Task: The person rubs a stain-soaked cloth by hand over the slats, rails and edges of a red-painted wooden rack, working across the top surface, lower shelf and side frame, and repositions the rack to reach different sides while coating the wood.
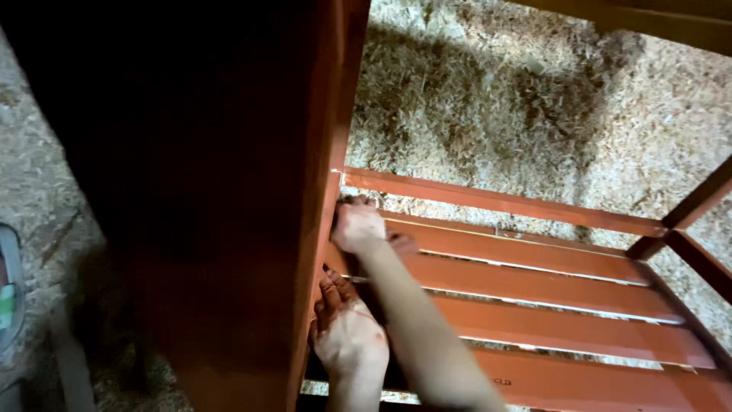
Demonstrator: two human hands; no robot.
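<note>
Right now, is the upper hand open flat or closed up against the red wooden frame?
Closed: the right hand is curled into a fist against the red wooden frame, above the slats.

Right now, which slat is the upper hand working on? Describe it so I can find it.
Start at the big red-brown wooden panel on the left, standing on the sawdust floor. A rack of reddish slats runs right from its edge. The right hand grips the second slat from the top, just below the thin top rail.
</note>
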